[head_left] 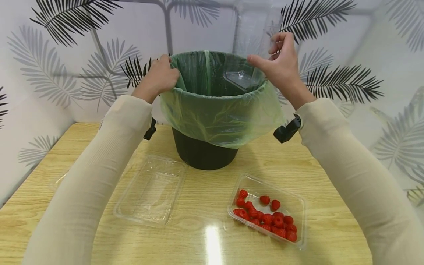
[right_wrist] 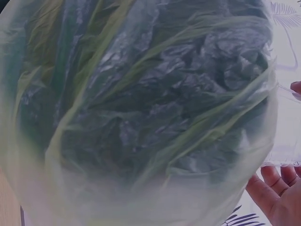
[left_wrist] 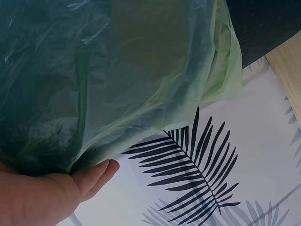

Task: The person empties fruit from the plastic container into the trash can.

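A dark bin stands on the table, lined with a thin green bag folded over its rim. My left hand grips the bag-covered rim at the left; in the left wrist view, its fingers are at the bag's edge. My right hand pinches a clear plastic container between thumb and fingers over the bin's right side. In the right wrist view, the container shows beyond the bag. A clear tray-like part shows inside the bin mouth, below the right thumb.
A clear punnet of raspberries sits on the table at the front right. Front left lies another clear plastic tray. Another clear plastic edge is partly hidden by the left sleeve. A leaf-patterned curtain hangs behind the bin.
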A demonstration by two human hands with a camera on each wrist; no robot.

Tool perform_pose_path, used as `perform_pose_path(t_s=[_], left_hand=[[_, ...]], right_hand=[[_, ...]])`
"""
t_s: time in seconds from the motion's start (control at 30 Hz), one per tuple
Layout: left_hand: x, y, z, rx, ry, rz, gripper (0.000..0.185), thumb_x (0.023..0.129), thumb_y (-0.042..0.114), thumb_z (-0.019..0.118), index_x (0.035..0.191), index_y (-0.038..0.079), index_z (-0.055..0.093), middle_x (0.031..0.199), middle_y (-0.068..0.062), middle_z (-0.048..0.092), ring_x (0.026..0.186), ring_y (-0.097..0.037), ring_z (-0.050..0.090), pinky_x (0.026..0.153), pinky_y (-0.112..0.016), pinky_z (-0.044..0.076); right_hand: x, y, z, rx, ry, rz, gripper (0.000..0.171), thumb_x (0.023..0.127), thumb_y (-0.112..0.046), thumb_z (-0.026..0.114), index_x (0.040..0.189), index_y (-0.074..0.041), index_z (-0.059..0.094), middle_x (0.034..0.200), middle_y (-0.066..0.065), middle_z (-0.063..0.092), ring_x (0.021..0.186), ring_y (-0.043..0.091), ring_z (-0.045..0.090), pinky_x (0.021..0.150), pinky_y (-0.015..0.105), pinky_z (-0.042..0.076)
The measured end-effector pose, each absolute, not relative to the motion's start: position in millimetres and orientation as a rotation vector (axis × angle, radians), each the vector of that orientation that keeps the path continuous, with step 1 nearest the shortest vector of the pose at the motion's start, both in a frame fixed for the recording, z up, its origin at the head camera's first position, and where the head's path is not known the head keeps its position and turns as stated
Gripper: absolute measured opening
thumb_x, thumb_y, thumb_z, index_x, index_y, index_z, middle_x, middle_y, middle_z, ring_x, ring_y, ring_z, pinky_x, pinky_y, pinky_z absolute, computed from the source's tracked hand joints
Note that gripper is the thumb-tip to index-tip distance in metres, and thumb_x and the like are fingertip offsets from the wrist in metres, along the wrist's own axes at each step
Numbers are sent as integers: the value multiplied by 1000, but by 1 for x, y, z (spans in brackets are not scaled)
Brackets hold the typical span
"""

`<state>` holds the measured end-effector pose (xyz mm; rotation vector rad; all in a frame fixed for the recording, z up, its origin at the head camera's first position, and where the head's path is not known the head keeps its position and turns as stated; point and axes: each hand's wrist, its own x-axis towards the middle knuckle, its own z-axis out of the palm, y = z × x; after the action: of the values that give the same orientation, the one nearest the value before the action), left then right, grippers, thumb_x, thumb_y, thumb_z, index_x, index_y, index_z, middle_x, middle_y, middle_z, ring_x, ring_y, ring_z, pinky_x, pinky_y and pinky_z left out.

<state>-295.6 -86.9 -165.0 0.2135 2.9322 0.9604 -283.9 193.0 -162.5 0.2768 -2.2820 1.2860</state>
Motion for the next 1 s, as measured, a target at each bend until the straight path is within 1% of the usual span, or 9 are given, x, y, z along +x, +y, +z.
perform_pose_path(t_s=[0.07, 0.2, 0.33, 0.53, 0.7, 0.83, 0.93, 1.0], left_hand=[[-296, -85, -164, 214, 2935, 944, 59, 102, 25, 18, 153, 6, -3, 159, -17, 0, 144, -29, 15, 106, -43, 30], [-297, -83, -164, 217, 2934, 917, 61, 102, 28, 18, 153, 7, -8, 159, -17, -6, 147, -30, 7, 112, -46, 27], [-297, -83, -165, 233, 2939, 900, 62, 102, 33, 17, 153, 11, -9, 160, -13, -10, 148, -30, 2, 117, -48, 20], [-297, -87, -169, 329, 2971, 869, 64, 102, 42, 16, 154, 12, -6, 160, -13, -11, 148, -32, -1, 118, -52, 13], [-297, -94, -170, 451, 2966, 817, 68, 101, 50, 17, 154, 14, -5, 159, -11, -18, 147, -29, -14, 118, -55, 3], [-296, -100, -169, 554, 2947, 737, 70, 100, 54, 17, 154, 15, -7, 157, -8, -23, 144, -27, -23, 117, -56, -4], [-296, -102, -166, 605, 2941, 669, 71, 100, 54, 16, 153, 14, -8, 156, -9, -25, 143, -28, -25, 117, -56, -7], [-296, -102, -164, 619, 2937, 626, 72, 100, 55, 16, 153, 13, -9, 156, -10, -26, 143, -29, -25, 117, -56, -7]], right_hand=[[-282, 194, -160, 270, -2266, 1321, 58, 80, -31, 75, 120, -18, 35, 96, -9, 34, 83, 7, 39, 72, 23, 40], [-279, 199, -156, 272, -2214, 1409, 56, 79, -27, 75, 117, -20, 35, 96, -7, 34, 81, 7, 40, 60, 22, 50], [-276, 205, -154, 302, -2157, 1468, 51, 80, -24, 74, 113, -21, 35, 94, -6, 34, 79, 8, 40, 54, 18, 50], [-269, 218, -149, 289, -2114, 1507, 49, 81, -23, 73, 111, -21, 35, 94, -5, 34, 78, 9, 40, 52, 18, 48], [-264, 235, -145, 226, -2106, 1504, 48, 83, -24, 73, 112, -22, 34, 95, -6, 37, 80, 8, 43, 53, 16, 49], [-259, 249, -146, 157, -2131, 1496, 50, 84, -26, 72, 113, -22, 33, 96, -7, 37, 82, 8, 43, 55, 16, 50], [-257, 259, -148, 117, -2120, 1552, 51, 83, -25, 72, 114, -22, 32, 98, -6, 35, 85, 9, 43, 56, 17, 51], [-256, 264, -151, 95, -2082, 1625, 51, 83, -23, 72, 114, -20, 32, 98, -5, 34, 87, 9, 45, 55, 17, 52]])
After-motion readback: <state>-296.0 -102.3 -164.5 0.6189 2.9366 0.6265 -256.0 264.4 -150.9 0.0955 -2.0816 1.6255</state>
